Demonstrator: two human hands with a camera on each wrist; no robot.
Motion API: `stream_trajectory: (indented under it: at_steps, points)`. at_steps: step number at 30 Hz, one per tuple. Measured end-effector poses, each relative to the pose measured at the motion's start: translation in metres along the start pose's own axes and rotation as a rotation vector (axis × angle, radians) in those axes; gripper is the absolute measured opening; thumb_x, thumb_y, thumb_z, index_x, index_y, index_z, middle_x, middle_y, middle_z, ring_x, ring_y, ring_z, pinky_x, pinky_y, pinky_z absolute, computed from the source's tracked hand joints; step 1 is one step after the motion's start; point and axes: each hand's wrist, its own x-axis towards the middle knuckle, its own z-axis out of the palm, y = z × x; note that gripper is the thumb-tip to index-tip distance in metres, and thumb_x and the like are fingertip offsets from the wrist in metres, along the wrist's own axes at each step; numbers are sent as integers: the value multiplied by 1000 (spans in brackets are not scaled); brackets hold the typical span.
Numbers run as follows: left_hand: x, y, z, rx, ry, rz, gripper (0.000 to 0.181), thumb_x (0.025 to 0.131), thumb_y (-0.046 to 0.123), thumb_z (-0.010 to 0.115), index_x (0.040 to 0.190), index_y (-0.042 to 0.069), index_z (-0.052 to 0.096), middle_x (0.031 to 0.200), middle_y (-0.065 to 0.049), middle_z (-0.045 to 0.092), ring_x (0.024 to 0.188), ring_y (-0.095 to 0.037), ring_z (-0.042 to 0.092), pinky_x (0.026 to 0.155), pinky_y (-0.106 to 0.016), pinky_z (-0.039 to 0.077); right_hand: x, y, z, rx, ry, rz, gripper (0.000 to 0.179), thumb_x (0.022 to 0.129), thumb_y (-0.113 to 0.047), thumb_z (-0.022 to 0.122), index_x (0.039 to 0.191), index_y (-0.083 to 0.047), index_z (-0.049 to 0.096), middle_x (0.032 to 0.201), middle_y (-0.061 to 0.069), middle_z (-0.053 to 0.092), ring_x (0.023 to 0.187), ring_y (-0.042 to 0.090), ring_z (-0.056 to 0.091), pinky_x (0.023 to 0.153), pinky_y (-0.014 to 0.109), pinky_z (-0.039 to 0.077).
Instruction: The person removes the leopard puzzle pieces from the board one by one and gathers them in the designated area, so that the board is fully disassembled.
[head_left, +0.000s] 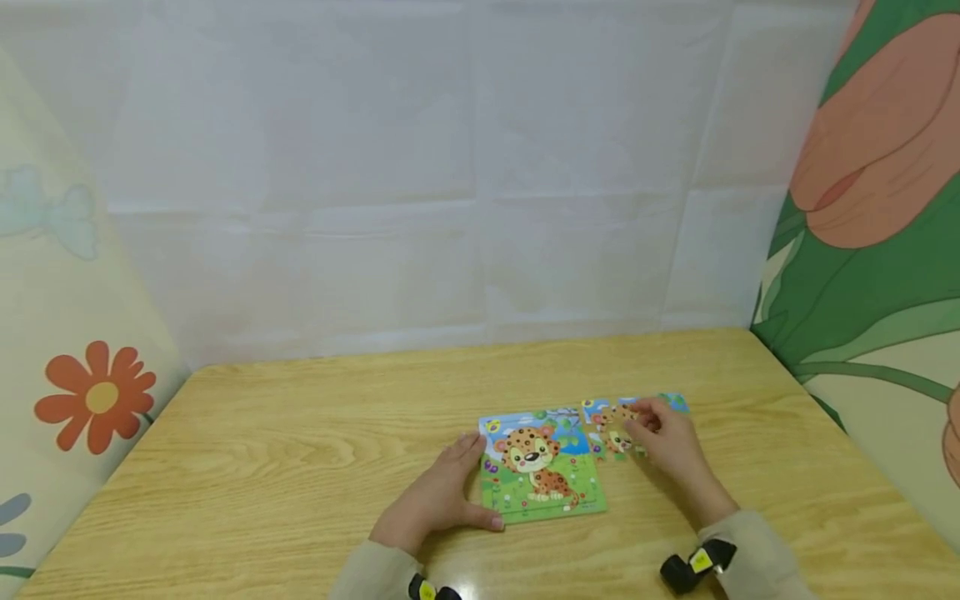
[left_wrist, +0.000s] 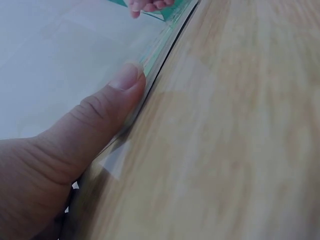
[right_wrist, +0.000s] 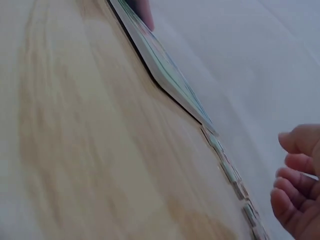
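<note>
A square puzzle board [head_left: 540, 467] with a cartoon leopard on green grass lies flat on the table. My left hand [head_left: 442, 492] rests at its left side, fingers along the left edge and thumb at the near edge. In the left wrist view that thumb [left_wrist: 100, 107] touches the board's rim. Right of the board lies a group of flat leopard puzzle pieces [head_left: 617, 442], partly hidden under my right hand [head_left: 667, 437]. That hand hovers over them with fingers loosely bent. From the right wrist, its fingers [right_wrist: 295, 185] appear above the pieces [right_wrist: 230, 172], with nothing visible between them.
The wood-grain table [head_left: 300, 442] extends around the board and pieces. A white cloth [head_left: 375, 183] hangs behind its far edge. Printed panels with a red flower [head_left: 101, 398] and large tulips [head_left: 885, 142] stand at the sides.
</note>
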Motion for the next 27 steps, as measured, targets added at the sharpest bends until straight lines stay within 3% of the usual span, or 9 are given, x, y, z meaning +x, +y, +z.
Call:
stream_trajectory:
  at_steps: [10,19,24,27]
  points:
    - [0,0,-2,-11,7,-3,115,58,49,81,144,-3,24,152,-20,18,140,-37,15,113,-53,16,-1,-7,20,62,-242,-229,38,78,-14,74,109,2,61,94,9,58,83,15,53,72,24,52]
    - [0,0,-1,-19,8,-2,116,58,51,80,144,-3,24,152,-19,18,140,-37,14,113,-53,14,-2,-14,32,-101,-404,-355,56,74,-34,75,119,-5,59,108,4,58,92,17,54,80,31,50]
    - [-1,-1,0,-11,11,-2,117,57,53,80,144,-2,24,152,-19,18,140,-37,14,113,-53,14,-4,-21,38,-172,-495,-375,57,78,-36,71,124,-5,56,125,14,54,114,35,49,96,54,42]
    - [-1,0,0,-13,9,-3,118,57,53,80,145,-2,23,152,-19,18,140,-37,14,113,-54,14,-5,-25,40,-215,-528,-379,56,80,-34,69,125,-4,55,129,18,51,121,40,45,99,59,37]
